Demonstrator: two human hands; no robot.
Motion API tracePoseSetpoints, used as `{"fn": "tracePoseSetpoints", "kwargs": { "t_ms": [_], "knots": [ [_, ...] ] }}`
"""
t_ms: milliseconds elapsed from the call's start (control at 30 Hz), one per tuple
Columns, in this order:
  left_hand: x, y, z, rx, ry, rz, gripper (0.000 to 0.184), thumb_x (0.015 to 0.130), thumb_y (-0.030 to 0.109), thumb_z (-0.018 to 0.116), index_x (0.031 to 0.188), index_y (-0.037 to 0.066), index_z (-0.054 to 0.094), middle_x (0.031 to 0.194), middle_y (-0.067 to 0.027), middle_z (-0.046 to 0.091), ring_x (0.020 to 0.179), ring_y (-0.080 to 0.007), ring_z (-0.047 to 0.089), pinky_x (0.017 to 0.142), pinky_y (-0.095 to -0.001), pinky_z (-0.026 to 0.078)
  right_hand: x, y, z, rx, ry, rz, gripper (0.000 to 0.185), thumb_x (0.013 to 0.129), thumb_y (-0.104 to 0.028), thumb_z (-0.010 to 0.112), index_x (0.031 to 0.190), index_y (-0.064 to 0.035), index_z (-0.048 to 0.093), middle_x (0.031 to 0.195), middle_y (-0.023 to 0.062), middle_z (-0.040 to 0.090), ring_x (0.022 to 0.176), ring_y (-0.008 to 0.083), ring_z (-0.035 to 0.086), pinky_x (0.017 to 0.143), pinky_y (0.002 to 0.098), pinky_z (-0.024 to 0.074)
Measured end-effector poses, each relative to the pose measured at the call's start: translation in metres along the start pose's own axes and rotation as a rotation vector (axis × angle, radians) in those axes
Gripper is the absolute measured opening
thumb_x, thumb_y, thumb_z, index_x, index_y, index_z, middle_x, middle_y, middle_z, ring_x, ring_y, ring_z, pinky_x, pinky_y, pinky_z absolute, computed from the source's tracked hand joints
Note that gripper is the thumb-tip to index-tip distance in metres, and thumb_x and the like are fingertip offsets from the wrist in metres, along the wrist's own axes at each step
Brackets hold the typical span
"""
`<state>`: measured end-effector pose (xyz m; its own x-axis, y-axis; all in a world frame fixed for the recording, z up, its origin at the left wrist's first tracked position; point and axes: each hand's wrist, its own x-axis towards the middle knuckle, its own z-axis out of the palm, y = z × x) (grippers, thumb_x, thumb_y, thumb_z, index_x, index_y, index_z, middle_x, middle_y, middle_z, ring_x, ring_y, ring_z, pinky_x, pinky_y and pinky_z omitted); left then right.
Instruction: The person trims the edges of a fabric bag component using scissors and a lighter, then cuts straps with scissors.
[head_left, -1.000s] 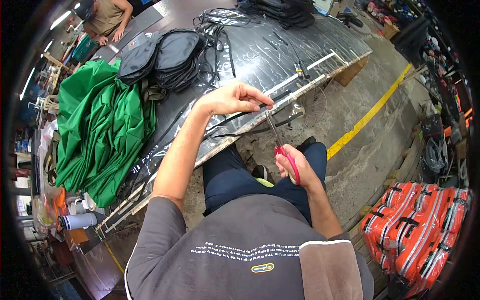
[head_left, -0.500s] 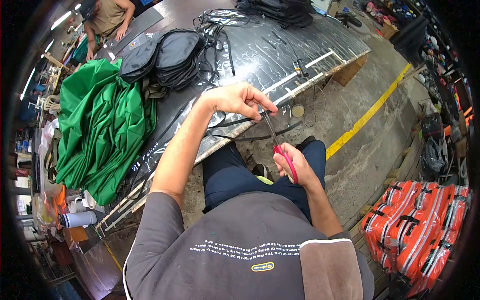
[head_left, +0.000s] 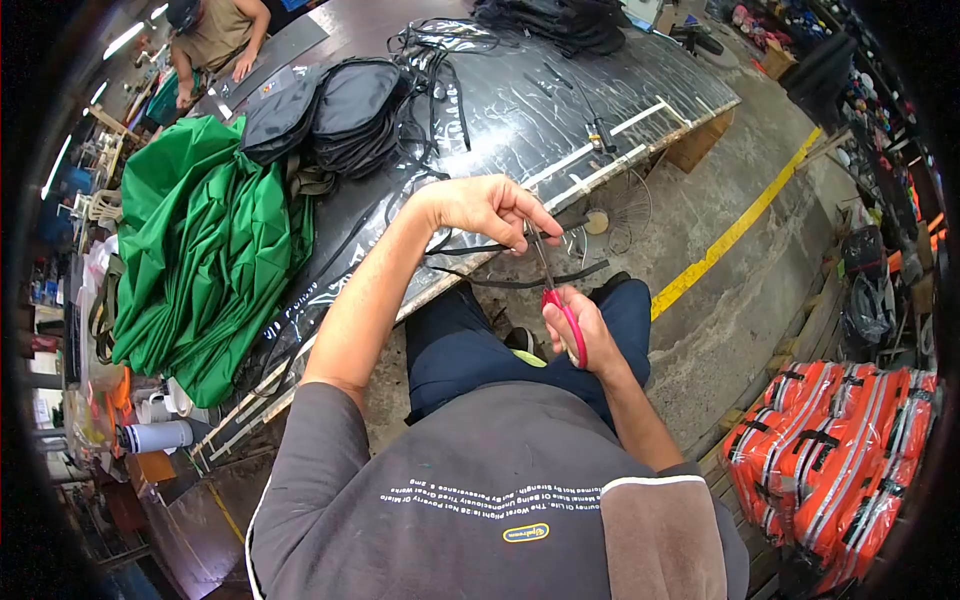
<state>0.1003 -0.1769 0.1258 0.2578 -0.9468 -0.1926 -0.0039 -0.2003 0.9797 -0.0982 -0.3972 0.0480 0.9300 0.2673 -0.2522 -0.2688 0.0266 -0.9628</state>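
My right hand (head_left: 582, 328) is wrapped round the handles of a pair of scissors (head_left: 553, 298) with pinkish-red grips. The blades point up and away from me and reach the fingertips of my left hand (head_left: 497, 212). Between thumb and fingers, that left hand pinches a narrow black strap (head_left: 470, 249) near the table edge. Whether the blades are parted around the strap is too small to tell. Another black strap (head_left: 530, 284) hangs in a curve just below, over my lap.
Green fabric (head_left: 205, 260) is heaped on the left of the dark table (head_left: 520, 100). Beside it sit stacked black pouches (head_left: 355, 115). A co-worker (head_left: 215, 40) leans at the far left. Orange bags in plastic (head_left: 830, 450) stand on the right, beyond a yellow floor line (head_left: 735, 225).
My left hand has shifted slightly down and right. The strap's end now shows past its fingers, by the blades. My right hand and the scissors have moved a little left.
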Motion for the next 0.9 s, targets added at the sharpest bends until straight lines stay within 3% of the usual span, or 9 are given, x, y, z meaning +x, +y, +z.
{"fn": "tracePoseSetpoints", "kwargs": {
  "t_ms": [133, 300, 600, 633, 733, 767, 800, 900],
  "knots": [
    [-0.001, 0.001, 0.000, -0.020, -0.009, 0.011, 0.053, 0.089, -0.002, 0.075, 0.141, 0.005, 0.066, 0.131, -0.0037, 0.074, 0.083, -0.0017, 0.065, 0.083, -0.0220, 0.055, 0.001, 0.006, 0.002, -0.003, 0.019, -0.014, 0.047, 0.100, -0.050, 0.071, 0.105, -0.0036, 0.063, 0.068, -0.0049, 0.055, 0.052, 0.0030, 0.052, 0.047, 0.0210, 0.0440],
    [-0.004, -0.002, -0.002, -0.077, 0.000, 0.040, 0.056, 0.088, -0.003, 0.076, 0.142, 0.003, 0.065, 0.132, -0.0059, 0.074, 0.078, -0.0003, 0.063, 0.080, -0.0215, 0.054, -0.003, -0.004, 0.007, 0.029, 0.043, -0.019, 0.040, 0.099, -0.044, 0.075, 0.092, -0.0074, 0.058, 0.062, -0.0056, 0.052, 0.048, 0.0025, 0.050, 0.044, 0.0206, 0.0408],
    [-0.016, 0.001, -0.020, -0.001, 0.115, 0.018, 0.051, 0.090, 0.000, 0.075, 0.140, 0.003, 0.066, 0.105, 0.0003, 0.078, 0.079, 0.0001, 0.063, 0.073, -0.0183, 0.049, -0.001, 0.005, -0.002, 0.128, 0.040, -0.111, 0.037, 0.096, -0.038, 0.080, 0.096, -0.0098, 0.055, 0.070, -0.0037, 0.058, 0.052, 0.0027, 0.053, 0.047, 0.0191, 0.0424],
    [-0.015, -0.003, -0.023, 0.123, 0.209, 0.014, 0.050, 0.089, -0.001, 0.073, 0.138, 0.005, 0.068, 0.100, 0.0003, 0.077, 0.078, -0.0019, 0.064, 0.074, -0.0209, 0.051, 0.000, 0.006, -0.003, 0.135, 0.050, -0.110, 0.037, 0.096, -0.038, 0.080, 0.098, -0.0104, 0.056, 0.071, -0.0033, 0.059, 0.053, 0.0031, 0.054, 0.048, 0.0185, 0.0432],
    [-0.010, -0.030, -0.040, 0.434, 0.468, -0.068, 0.049, 0.088, 0.000, 0.071, 0.136, 0.010, 0.070, 0.106, -0.0042, 0.076, 0.087, -0.0087, 0.067, 0.082, -0.0268, 0.055, 0.006, 0.016, -0.004, 0.153, 0.091, -0.141, 0.034, 0.096, -0.034, 0.081, 0.098, -0.0102, 0.056, 0.072, -0.0036, 0.059, 0.054, 0.0037, 0.055, 0.048, 0.0188, 0.0440],
    [-0.004, -0.051, -0.036, 0.786, 0.757, 0.156, 0.042, 0.084, 0.001, 0.070, 0.126, 0.010, 0.073, 0.106, -0.0112, 0.073, 0.094, -0.0209, 0.070, 0.085, -0.0356, 0.056, 0.008, 0.020, -0.004, 0.150, 0.095, -0.134, 0.033, 0.096, -0.033, 0.081, 0.098, -0.0101, 0.057, 0.072, -0.0036, 0.060, 0.054, 0.0036, 0.055, 0.048, 0.0189, 0.0442],
    [-0.002, -0.054, -0.031, 1.050, 0.918, 0.204, 0.033, 0.086, 0.001, 0.069, 0.118, 0.008, 0.073, 0.104, -0.0121, 0.068, 0.096, -0.0269, 0.068, 0.086, -0.0375, 0.056, 0.009, 0.023, -0.006, 0.146, 0.101, -0.128, 0.033, 0.096, -0.033, 0.080, 0.099, -0.0100, 0.057, 0.072, -0.0036, 0.060, 0.055, 0.0034, 0.055, 0.048, 0.0189, 0.0445],
    [0.006, -0.055, 0.005, 0.835, 1.055, 0.305, 0.022, 0.087, 0.003, 0.069, 0.109, 0.006, 0.072, 0.093, -0.0121, 0.067, 0.088, -0.0282, 0.068, 0.078, -0.0383, 0.055, 0.009, 0.034, -0.011, 0.098, 0.137, -0.067, 0.031, 0.097, -0.032, 0.080, 0.099, -0.0097, 0.058, 0.073, -0.0036, 0.060, 0.055, 0.0030, 0.055, 0.049, 0.0188, 0.0452]
  ]
}}
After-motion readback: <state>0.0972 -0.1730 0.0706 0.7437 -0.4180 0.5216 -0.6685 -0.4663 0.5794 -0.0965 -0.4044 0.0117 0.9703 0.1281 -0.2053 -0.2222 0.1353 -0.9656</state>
